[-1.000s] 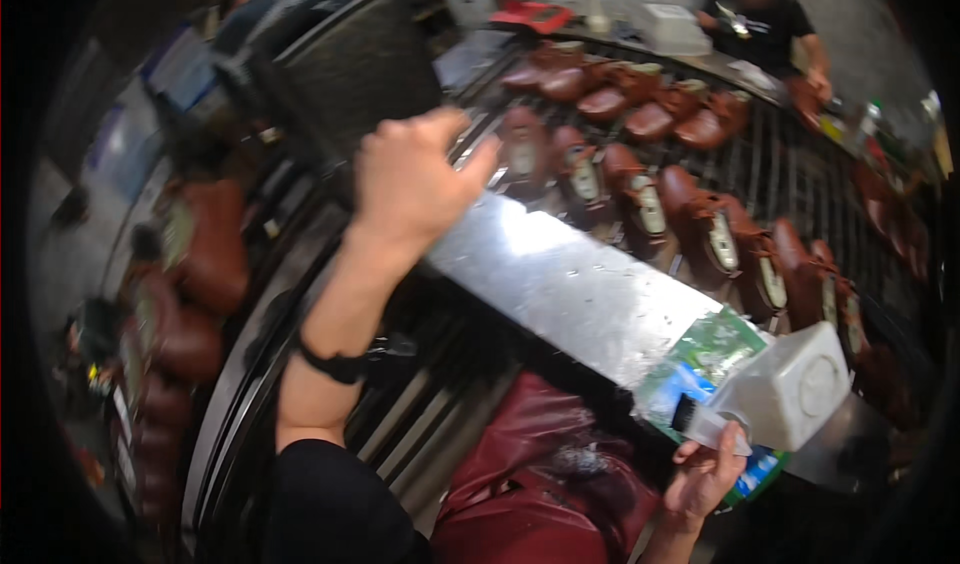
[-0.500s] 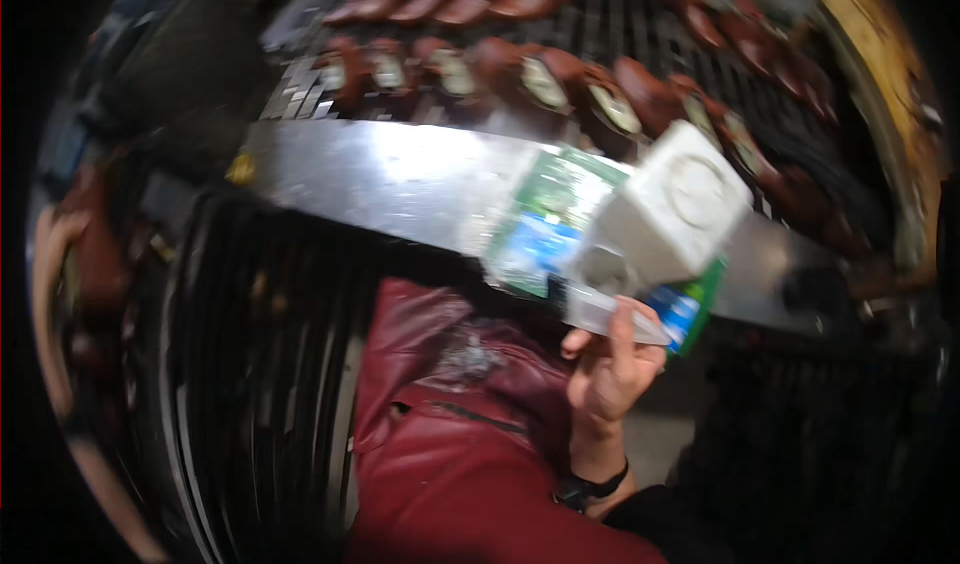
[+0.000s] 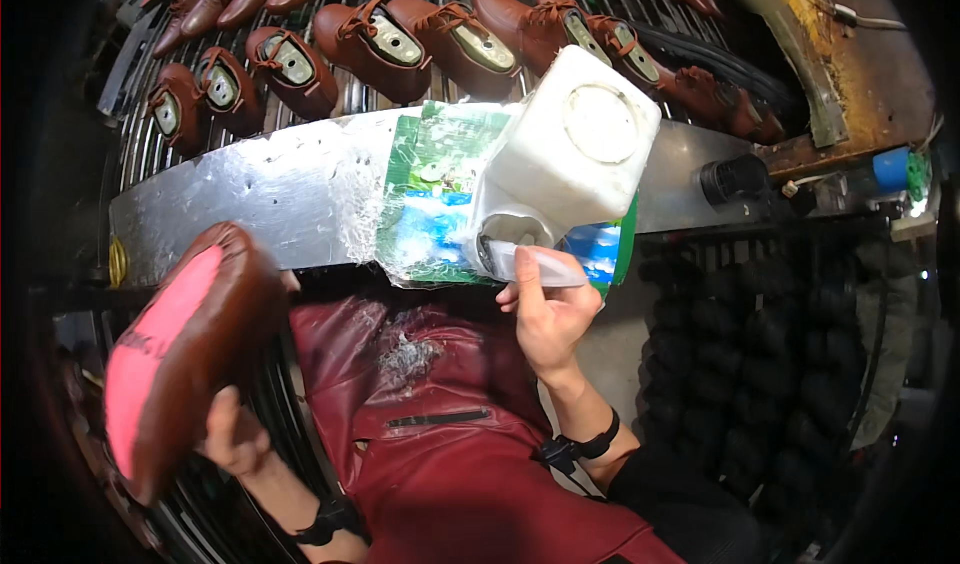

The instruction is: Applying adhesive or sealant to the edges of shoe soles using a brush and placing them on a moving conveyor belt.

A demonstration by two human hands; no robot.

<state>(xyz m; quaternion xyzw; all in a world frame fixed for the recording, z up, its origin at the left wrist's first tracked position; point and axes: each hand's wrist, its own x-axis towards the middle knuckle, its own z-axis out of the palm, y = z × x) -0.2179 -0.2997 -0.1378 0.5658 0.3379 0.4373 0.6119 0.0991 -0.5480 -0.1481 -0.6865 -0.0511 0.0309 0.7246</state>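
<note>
While the left hand [image 3: 238, 440] holds up a shiny brown shoe with a flat pink sole [image 3: 190, 349], the right hand [image 3: 555, 319] pinches a pale plastic piece [image 3: 550, 268] at the near end of a big, boxy white plastic jug [image 3: 590, 154]. The brown shoe is up in the air, left of the jug and nearer the body, with its pink sole facing left. Most of the left hand's fingers hide behind the shoe. I cannot tell if the pale piece is part of the jug or a loose bit. The jug tips so that its flat end with a round ring faces up. Under it is a green and blue plastic sheet [image 3: 425, 224], on a long silver metal bench [image 3: 270, 194] that sticks out on both sides of the jug. Past the jug, more brown shoes [image 3: 375, 49] stand on bars.

To do this well, I think the left hand needs a firm grip, but not a hard squeeze that could dent the shoe. Its fingers should stay off the pink sole, so it does not get smudged. The shoe should go wide of the jug, because a bump might scratch it. The right hand should pinch snugly, so the jug does not roll. Slow moves seem best.
</note>
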